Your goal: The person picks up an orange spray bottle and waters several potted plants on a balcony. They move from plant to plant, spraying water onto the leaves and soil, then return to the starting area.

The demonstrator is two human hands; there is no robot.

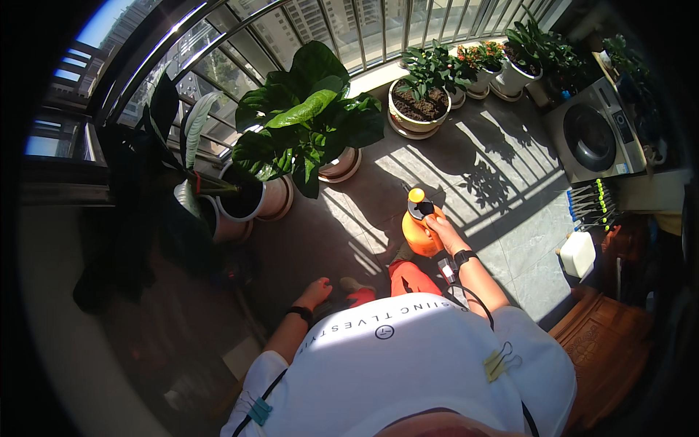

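Note:
My right hand (443, 230) is wrapped round the handle of an orange pump spray bottle (418, 234). The bottle has a black neck and a yellow-orange knob on top, and is held in front of my body over the tiled floor. My left hand (316, 291) hangs low at my left side with its fingers curled in, and nothing shows in it. Ahead and to the left, a broad-leaved plant (309, 109) grows in a pale pot (341, 166). A round pot of dark soil (418, 109) with a small leafy plant stands farther ahead, beyond the bottle.
Along the railing (357, 33) stand several more pots, one with orange flowers (480, 57). A tall dark-leaved plant (164, 124) crowds the left. To the right are a front-loading washing machine (591, 131), a white box-shaped thing (578, 254) and carved wooden furniture (601, 342).

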